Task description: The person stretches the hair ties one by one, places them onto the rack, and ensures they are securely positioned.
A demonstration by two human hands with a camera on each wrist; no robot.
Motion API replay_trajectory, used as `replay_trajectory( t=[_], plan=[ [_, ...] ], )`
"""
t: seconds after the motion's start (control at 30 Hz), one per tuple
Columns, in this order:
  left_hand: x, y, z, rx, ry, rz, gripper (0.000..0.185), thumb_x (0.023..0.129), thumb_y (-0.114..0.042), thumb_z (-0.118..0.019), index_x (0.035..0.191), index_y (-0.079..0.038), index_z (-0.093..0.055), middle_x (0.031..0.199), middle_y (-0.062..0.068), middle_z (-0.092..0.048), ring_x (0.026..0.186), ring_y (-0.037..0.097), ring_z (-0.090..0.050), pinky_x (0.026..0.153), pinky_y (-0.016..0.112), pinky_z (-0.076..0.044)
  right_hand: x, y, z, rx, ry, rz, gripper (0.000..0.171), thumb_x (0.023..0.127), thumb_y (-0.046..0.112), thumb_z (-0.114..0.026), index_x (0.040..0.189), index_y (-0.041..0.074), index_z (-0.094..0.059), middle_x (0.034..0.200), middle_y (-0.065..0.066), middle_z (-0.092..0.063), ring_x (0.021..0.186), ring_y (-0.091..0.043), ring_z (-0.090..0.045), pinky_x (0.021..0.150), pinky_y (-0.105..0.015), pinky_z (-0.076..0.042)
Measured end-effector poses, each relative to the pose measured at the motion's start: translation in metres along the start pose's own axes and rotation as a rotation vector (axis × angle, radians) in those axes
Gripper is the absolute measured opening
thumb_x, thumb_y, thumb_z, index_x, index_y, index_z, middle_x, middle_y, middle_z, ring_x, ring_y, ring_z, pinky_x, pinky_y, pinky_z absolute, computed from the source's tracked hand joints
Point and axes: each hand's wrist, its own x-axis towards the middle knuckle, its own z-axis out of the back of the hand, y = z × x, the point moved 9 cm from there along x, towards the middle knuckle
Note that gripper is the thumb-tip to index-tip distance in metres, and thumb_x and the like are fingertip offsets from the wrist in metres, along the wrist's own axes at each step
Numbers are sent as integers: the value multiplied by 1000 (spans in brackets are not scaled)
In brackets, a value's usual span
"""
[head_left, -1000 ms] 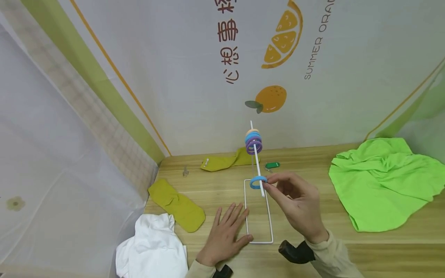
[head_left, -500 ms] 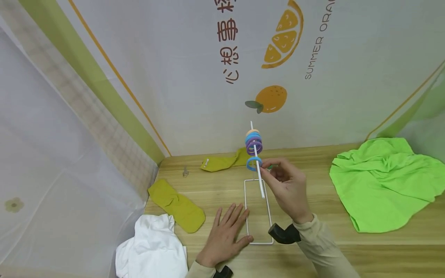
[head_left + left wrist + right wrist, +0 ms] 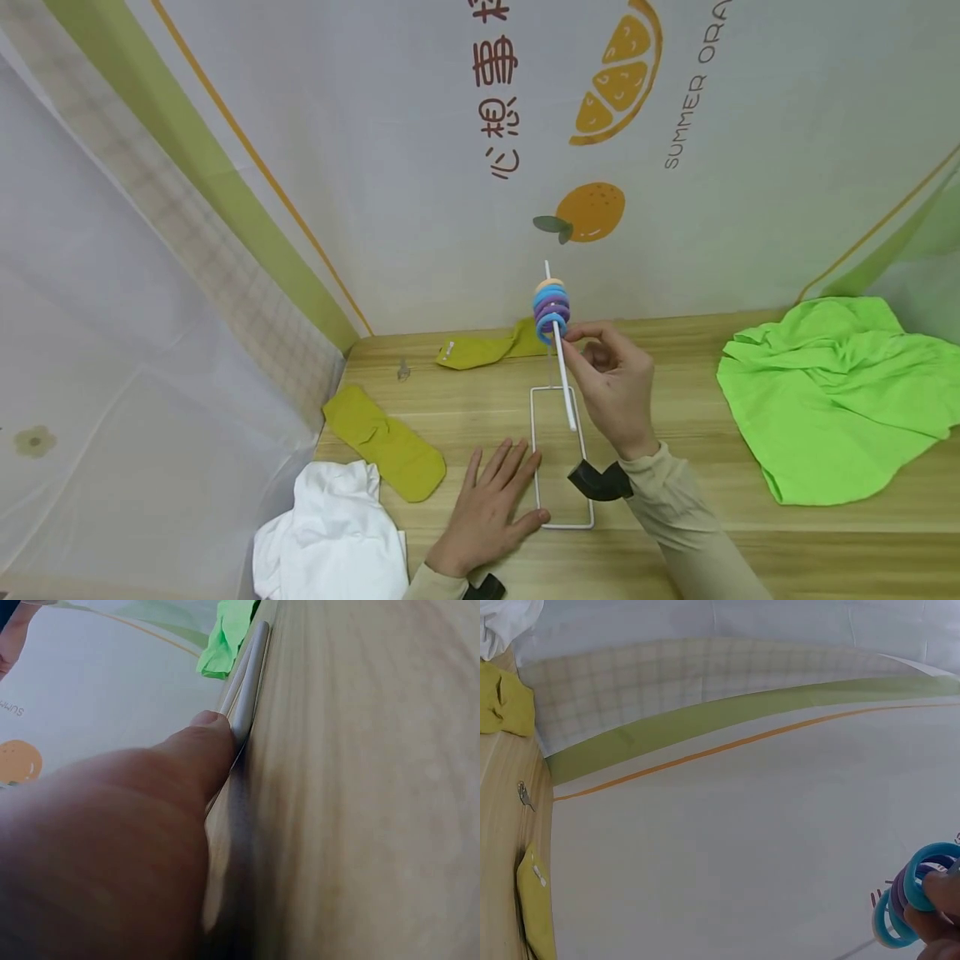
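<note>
Since the frame a second ago, our right hand (image 3: 611,387) has carried the blue ring (image 3: 552,326) up the white rod (image 3: 564,375), from near the rod's low end to just under the stack of rings (image 3: 551,302). Our left hand has not shifted.

Left to right, head view:
- White cloth (image 3: 330,533) bunched at the near left corner of the wooden table (image 3: 675,542).
- One yellow sock (image 3: 384,443) lying flat just beyond it; a second yellow sock (image 3: 480,350) further back near the wall, beside the rod.
- Left hand (image 3: 487,508) flat on the table, fingers straight and spread, gripping nothing. The thumb touches the left side of the white wire base (image 3: 562,525); the left wrist view shows this contact close up, thumb (image 3: 202,742) against the wire (image 3: 251,682).
- White rod rises tilted from the base. The stack near its top is peach, blue and purple.
- Right hand raised, thumb and forefinger pinching the blue ring, which is threaded on the rod and touches the underside of the stack. The right wrist view shows fingertips (image 3: 937,889) on the blue ring (image 3: 922,881), purple rings just behind it.
- Bright green cloth (image 3: 832,392) crumpled at the right, well apart from both hands.
</note>
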Motion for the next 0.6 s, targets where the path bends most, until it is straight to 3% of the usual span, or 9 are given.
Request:
replay_trajectory(
  t=[0.1, 0.37, 0.47, 0.6],
  plan=[
    [-1, -1, 1, 7, 1, -2, 70, 102, -57, -51, 160, -19, -40, 167, 6, -35, 154, 30, -33, 121, 63, -23, 0, 0, 0, -4, -6, 0, 9, 86, -13, -73, 92, -7, -69, 89, -7, -73, 44, -1, -43, 39, -17, -31],
    [0, 0, 1, 6, -8, -8, 70, 102, -56, -52, 159, -19, -40, 166, 6, -36, 154, 31, -33, 121, 63, -23, -1, -2, -1, 10, 5, -20, 13, 85, -16, -72, 94, -8, -69, 89, 8, -71, 44, -1, -47, 39, -17, -33],
    [-1, 1, 1, 13, -14, -6, 71, 101, -57, -53, 159, -19, -40, 167, 5, -36, 154, 30, -33, 121, 63, -23, -2, -3, -1, 4, 18, -20, 13, 86, -15, -72, 96, -7, -69, 88, 6, -72, 44, -1, -47, 38, -18, -32],
    [-2, 3, 0, 13, -9, 0, 71, 101, -58, -52, 159, -19, -40, 167, 6, -35, 155, 30, -31, 122, 63, -23, -7, -4, 3, -54, 47, -7, 15, 86, -13, -74, 97, -4, -70, 75, -3, -70, 45, -2, -43, 38, -18, -30]
  ],
)
